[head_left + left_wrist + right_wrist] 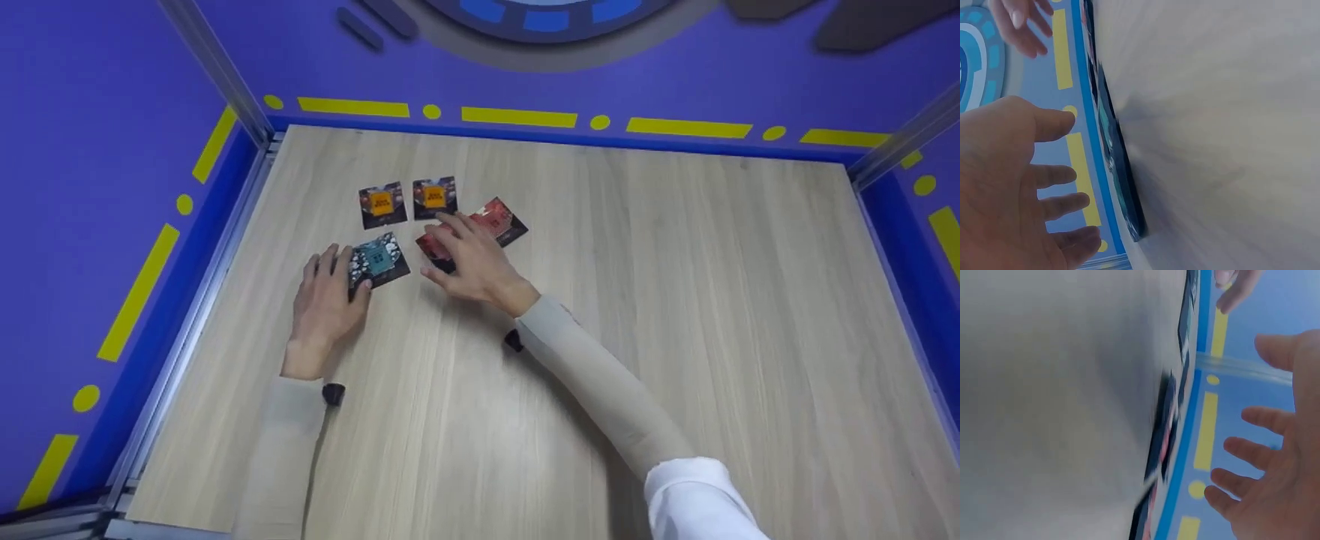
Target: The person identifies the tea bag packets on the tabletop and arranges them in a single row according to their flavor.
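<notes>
My left hand (322, 306) hovers at the left edge of a flat, square pack with a teal centre and dark border (380, 259). In the left wrist view its fingers (1061, 205) are spread and apart from the teal pack (1119, 174). To the right, my right hand (480, 264) is over two red-faced flat packs, partly covering the nearer one (435, 249); the other red pack (499, 221) shows beyond the fingers. The right wrist view has that hand (1275, 467) with its fingers loosely extended, holding nothing, beside the red packs (1165, 436).
Two similar packs with orange centres, a left one (382, 204) and a right one (435, 198), lie side by side farther back. All rest on a wood-grain table (675, 315). Blue panels with yellow marks (517, 117) and metal rails (225, 75) enclose it.
</notes>
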Tool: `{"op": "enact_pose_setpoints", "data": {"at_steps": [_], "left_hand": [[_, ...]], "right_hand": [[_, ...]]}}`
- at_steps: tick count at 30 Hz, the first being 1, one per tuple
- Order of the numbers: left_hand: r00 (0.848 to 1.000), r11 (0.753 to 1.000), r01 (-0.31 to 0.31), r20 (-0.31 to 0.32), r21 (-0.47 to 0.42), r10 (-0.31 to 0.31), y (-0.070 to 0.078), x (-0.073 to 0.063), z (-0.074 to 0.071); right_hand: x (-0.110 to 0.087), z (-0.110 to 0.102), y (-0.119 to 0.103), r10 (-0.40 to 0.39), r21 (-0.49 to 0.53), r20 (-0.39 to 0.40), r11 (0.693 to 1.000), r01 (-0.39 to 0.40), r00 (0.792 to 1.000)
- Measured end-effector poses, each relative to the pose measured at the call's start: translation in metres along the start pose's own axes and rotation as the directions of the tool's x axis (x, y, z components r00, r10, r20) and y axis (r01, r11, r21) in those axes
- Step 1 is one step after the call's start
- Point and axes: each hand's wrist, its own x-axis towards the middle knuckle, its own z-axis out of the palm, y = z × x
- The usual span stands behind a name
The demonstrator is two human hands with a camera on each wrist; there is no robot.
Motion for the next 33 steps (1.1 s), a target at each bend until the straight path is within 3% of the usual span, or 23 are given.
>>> {"op": "enact_pose_setpoints", "data": {"at_steps": [6, 13, 20, 33], "left_hand": [[1.0, 1.0, -0.007, 0.005, -0.003, 0.007, -0.004, 0.0, 0.002], [1.0, 1.0, -0.026, -0.007, 0.01, 0.026, -0.007, 0.001, 0.002], [0.999, 0.999, -0.028, 0.025, -0.018, 0.029, -0.012, -0.003, 0.001], [0.999, 0.999, -0.03, 0.034, -0.019, 0.03, -0.015, -0.002, 0.004]], "right_hand": [[0.022, 0.017, -0.024, -0.035, -0.013, 0.023, 0.999, 0.035, 0.999], [0.04, 0.039, -0.052, -0.06, 0.041, 0.054, 0.997, 0.058, 0.997], [0.052, 0.065, -0.073, -0.082, -0.063, 0.095, 0.994, 0.088, 0.992], [0.057, 0.071, -0.08, -0.017, -0.159, 0.151, 0.986, 0.042, 0.988]]}}
